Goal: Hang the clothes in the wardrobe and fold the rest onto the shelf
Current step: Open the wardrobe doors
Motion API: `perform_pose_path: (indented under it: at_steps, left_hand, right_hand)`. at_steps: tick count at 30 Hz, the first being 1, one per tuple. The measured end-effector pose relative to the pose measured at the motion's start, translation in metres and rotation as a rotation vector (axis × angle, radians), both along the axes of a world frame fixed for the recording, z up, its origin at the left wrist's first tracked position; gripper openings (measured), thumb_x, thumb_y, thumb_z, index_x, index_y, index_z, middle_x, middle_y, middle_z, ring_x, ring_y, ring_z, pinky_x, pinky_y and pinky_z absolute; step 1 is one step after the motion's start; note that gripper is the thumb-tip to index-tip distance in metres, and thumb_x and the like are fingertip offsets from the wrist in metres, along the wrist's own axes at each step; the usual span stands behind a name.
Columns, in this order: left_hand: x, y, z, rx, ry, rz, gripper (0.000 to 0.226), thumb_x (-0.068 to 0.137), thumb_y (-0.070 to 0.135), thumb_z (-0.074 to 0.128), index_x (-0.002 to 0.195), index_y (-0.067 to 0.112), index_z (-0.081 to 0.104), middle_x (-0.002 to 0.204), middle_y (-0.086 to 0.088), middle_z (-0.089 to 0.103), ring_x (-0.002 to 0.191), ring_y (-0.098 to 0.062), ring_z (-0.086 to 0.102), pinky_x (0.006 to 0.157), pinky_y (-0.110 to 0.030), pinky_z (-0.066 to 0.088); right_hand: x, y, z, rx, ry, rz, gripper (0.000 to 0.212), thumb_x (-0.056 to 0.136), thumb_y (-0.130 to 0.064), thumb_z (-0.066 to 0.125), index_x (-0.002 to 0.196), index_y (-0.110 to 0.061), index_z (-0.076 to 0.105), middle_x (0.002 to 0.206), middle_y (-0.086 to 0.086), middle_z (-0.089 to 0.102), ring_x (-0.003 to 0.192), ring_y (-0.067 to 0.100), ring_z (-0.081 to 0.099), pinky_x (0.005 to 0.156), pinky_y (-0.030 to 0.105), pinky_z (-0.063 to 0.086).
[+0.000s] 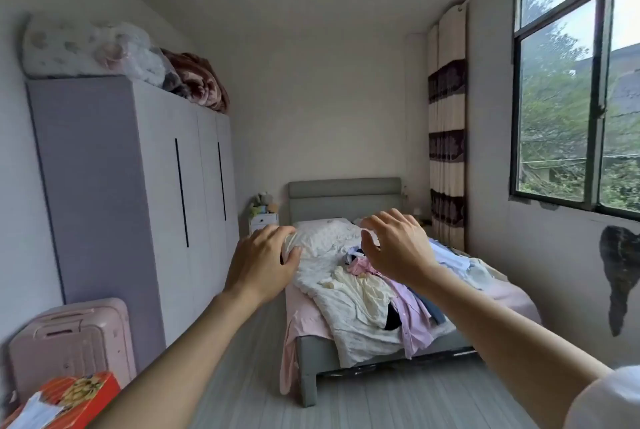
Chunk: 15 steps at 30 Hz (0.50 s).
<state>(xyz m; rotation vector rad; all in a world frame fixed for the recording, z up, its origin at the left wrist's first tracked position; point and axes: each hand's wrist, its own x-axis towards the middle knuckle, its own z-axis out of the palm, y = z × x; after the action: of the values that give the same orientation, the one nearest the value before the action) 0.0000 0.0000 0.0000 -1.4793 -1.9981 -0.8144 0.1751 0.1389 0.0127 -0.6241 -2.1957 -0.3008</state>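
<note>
**Both hands raised, empty, in front of the clothes on the bed**

Far left of the fingers, a red printed box sits low in the corner; its print is too blurred to read. Behind it stands a pink suitcase, and beside that the white wardrobe, doors closed, with bundled bedding on top.

The left hand is held up in the air with its fingers curled loosely, holding nothing. The right hand hangs just beside it, fingers spread and bent, thumb apart, also empty.

Beyond and below the fingers, the pile of clothes lies on the bed: white, cream, pink, lilac and dark garments, over a pink sheet. Right of the right hand are a striped curtain and a window.
</note>
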Motion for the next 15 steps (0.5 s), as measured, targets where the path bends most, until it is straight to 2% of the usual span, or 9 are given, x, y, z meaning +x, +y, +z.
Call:
perform_pose_path:
  at_steps: [2,4,8,10,13,15]
  left_hand:
    - [-0.014,0.006,-0.013,0.045,-0.086,-0.028,0.034,0.093,0.029,0.052,0.124,0.016,0.058,0.123,0.000,0.061,0.112,-0.020,0.055,0.092,-0.031,0.043]
    - [-0.030,0.016,-0.032,0.059,-0.159,-0.029,0.029,0.092,0.027,0.053,0.118,0.017,0.061,0.116,0.001,0.064,0.106,-0.019,0.058,0.086,-0.029,0.046]
    - [-0.075,0.049,-0.072,0.085,-0.284,-0.036,0.021,0.090,0.021,0.057,0.108,0.016,0.066,0.108,0.004,0.067,0.100,-0.014,0.060,0.084,-0.029,0.047]
    - [-0.104,0.073,-0.088,0.078,-0.337,-0.033,0.019,0.090,0.019,0.058,0.105,0.015,0.068,0.106,0.003,0.067,0.099,-0.014,0.061,0.086,-0.028,0.047]
    - [-0.147,0.115,-0.101,0.073,-0.447,-0.025,0.018,0.091,0.019,0.057,0.104,0.016,0.069,0.105,0.006,0.068,0.096,-0.010,0.061,0.087,-0.023,0.045]
    - [-0.178,0.148,-0.105,0.089,-0.556,-0.013,0.017,0.091,0.018,0.057,0.104,0.016,0.068,0.102,0.007,0.068,0.093,-0.008,0.061,0.083,-0.016,0.043]
  right_hand:
    - [-0.024,0.008,-0.011,-0.080,0.022,0.048,0.024,0.091,-0.023,0.044,0.098,-0.018,0.066,0.095,-0.002,0.069,0.091,0.021,0.062,0.064,0.027,0.039]
    - [-0.050,0.018,-0.028,-0.218,0.042,0.105,0.024,0.092,-0.022,0.044,0.103,-0.019,0.065,0.096,-0.003,0.070,0.087,0.021,0.064,0.059,0.027,0.039]
    - [-0.108,0.051,-0.072,-0.450,0.105,0.239,0.021,0.091,-0.019,0.050,0.104,-0.018,0.067,0.098,0.001,0.072,0.089,0.023,0.066,0.071,0.034,0.050]
    - [-0.139,0.076,-0.089,-0.546,0.117,0.296,0.021,0.091,-0.017,0.050,0.101,-0.013,0.068,0.100,0.003,0.072,0.091,0.023,0.066,0.077,0.036,0.051]
    - [-0.190,0.125,-0.107,-0.651,0.069,0.369,0.023,0.092,-0.012,0.047,0.097,0.001,0.065,0.096,0.015,0.070,0.092,0.032,0.065,0.080,0.043,0.049]
    - [-0.225,0.163,-0.114,-0.738,0.062,0.407,0.023,0.092,-0.010,0.046,0.101,0.000,0.065,0.098,0.015,0.070,0.092,0.031,0.065,0.082,0.043,0.049]
